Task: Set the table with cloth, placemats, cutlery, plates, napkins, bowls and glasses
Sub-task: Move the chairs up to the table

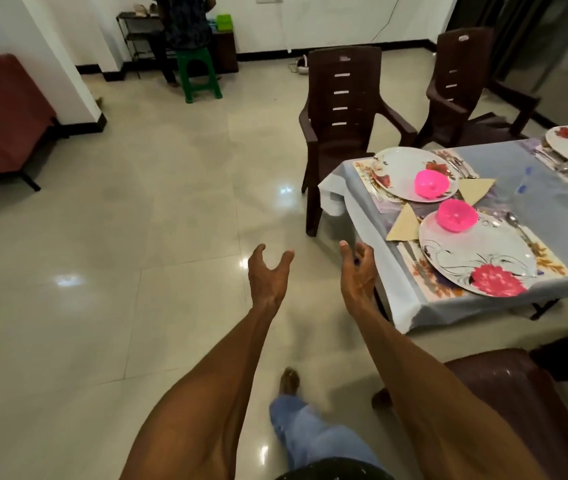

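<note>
Both hands are out in front over the floor and hold nothing: the left hand [268, 277] has its fingers loosely spread and a little curled, and the right hand [358, 268], just beside the table's near corner, is relaxed in the same way. The table [397, 299] stands to the right, draped in a pale blue cloth [504, 168], and looks nearly laid: on the near floral placemat [424, 275] sits a plate with a pink flower [476, 258] carrying a pink bowl [456, 216], with a folded napkin [405, 225] touching its left edge and a spoon [516, 225] at its far side. Behind it a second plate [400, 171] bears another pink bowl [431, 183], with a second napkin [473, 188] just beside it. Clear glasses seem to stand further right, though they are too faint to be sure (glass on blue cloth barely shows). I judge the person is walking off to fetch whatever is missing; it would pay to carry pieces with both hands and set them down inside each placemat without dragging the cloth. The floor is glossy cream tile [137, 220]; two brown plastic chairs [341, 109] stand at the far side, and a green stool [197, 74] stands by the wall.
</note>
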